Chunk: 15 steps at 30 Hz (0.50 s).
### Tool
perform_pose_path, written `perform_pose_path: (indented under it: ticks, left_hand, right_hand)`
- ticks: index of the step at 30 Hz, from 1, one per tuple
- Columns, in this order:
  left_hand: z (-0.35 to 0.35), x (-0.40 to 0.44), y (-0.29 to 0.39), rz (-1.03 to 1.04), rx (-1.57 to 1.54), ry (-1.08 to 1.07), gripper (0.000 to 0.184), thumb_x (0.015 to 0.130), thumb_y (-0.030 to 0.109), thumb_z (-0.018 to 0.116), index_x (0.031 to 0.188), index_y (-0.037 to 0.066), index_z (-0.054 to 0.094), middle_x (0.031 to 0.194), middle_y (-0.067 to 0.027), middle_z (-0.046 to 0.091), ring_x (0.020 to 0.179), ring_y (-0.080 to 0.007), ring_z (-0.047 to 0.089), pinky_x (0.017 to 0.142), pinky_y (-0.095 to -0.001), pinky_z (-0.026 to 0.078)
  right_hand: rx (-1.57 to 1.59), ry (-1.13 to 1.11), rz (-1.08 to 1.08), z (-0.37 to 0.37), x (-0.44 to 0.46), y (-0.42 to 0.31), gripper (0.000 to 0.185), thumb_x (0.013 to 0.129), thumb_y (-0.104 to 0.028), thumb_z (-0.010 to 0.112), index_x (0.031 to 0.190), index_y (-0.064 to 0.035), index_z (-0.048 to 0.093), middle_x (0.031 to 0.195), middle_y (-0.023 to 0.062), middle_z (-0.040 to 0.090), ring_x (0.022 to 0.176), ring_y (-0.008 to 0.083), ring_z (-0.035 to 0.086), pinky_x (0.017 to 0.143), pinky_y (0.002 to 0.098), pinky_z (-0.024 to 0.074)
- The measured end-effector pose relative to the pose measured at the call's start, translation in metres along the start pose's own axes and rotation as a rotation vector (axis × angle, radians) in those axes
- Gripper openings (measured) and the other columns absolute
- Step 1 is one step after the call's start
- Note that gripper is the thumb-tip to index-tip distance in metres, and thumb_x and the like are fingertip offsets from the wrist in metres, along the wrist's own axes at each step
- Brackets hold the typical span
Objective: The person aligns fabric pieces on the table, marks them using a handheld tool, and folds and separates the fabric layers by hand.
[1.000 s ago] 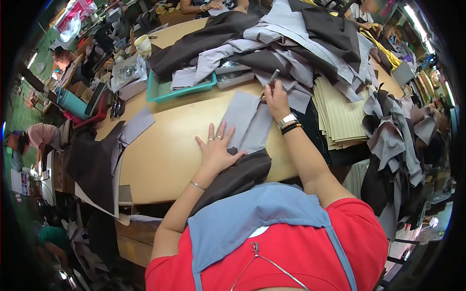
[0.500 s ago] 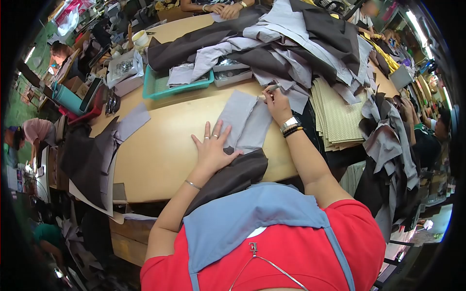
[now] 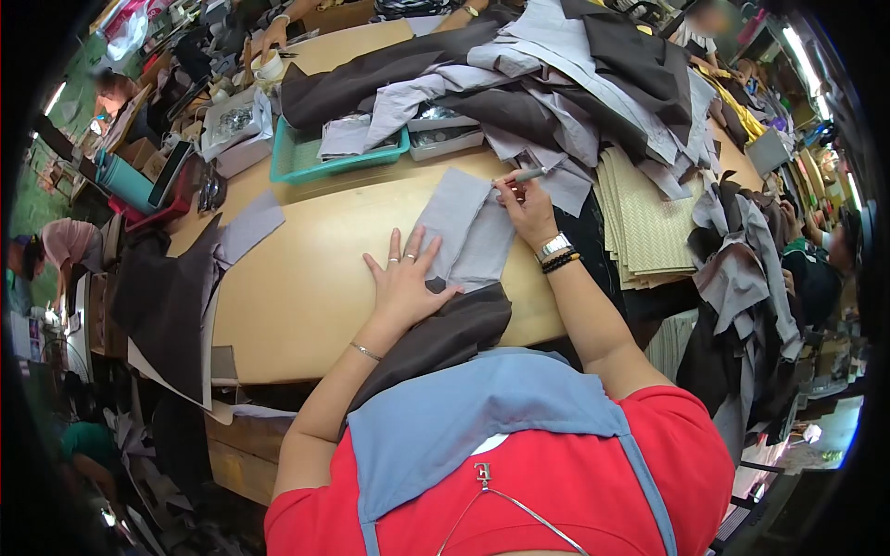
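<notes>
A light grey-lilac fabric piece (image 3: pixel 447 211) lies on the wooden table in front of me, with a seam or fold running down it. Its lower end joins dark brown fabric (image 3: pixel 454 324) that drapes over the table edge towards my lap. My left hand (image 3: pixel 405 283) rests spread and flat over the lower left of the piece, holding nothing. At the upper right edge of the cloth, my right hand (image 3: pixel 527 208) is closed round a grey pen (image 3: pixel 530 173). The pen's tip is hard to make out.
Beyond the fabric stand a teal tray (image 3: pixel 343 170) and boxes of small parts (image 3: pixel 445 141). A large heap of brown and grey cloth (image 3: pixel 556 83) covers the back. Woven cream sheets (image 3: pixel 644 227) are stacked at right. More dark cloth (image 3: pixel 167 301) lies at left.
My right hand has shifted slightly and the pen lies at a different angle in it. My left hand stays put. Across the table, a person's hand has reached left to a white container.
</notes>
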<state>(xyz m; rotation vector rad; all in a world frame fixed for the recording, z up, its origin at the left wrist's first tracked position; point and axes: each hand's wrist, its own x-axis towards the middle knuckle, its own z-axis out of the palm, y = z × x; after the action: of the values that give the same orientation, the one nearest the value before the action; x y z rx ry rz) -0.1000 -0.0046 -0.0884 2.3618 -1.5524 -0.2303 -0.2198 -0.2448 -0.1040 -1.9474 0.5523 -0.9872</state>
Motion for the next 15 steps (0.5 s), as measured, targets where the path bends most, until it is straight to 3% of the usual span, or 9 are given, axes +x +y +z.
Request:
perform_pose_path:
  ticks: [6,15]
  left_hand:
    - [-0.0031,0.0002,0.0032,-0.02,0.045,-0.044,0.091,0.072,0.071,0.066,0.146,0.024,0.043,0.16,-0.0042,0.022,0.148,-0.0384,0.013,0.1,-0.0815,0.011]
    - [0.0,0.0001,0.0009,-0.008,0.049,-0.015,0.09,0.072,0.071,0.066,0.146,0.024,0.044,0.16,-0.0042,0.023,0.147,-0.039,0.015,0.099,-0.0819,0.012]
  right_hand:
    - [-0.032,-0.055,-0.022,0.0026,-0.0056,0.0118,0.016,0.094,-0.008,0.064,0.106,-0.0036,0.054,0.089,0.0046,0.069,0.075,0.0095,0.066,0.067,0.0243,0.0546]
    - [0.043,-0.085,0.029,0.0014,-0.0078,0.0086,0.016,0.095,-0.007,0.062,0.108,-0.0046,0.052,0.093,0.0058,0.069,0.077,0.0085,0.066,0.069,0.0235,0.0555]
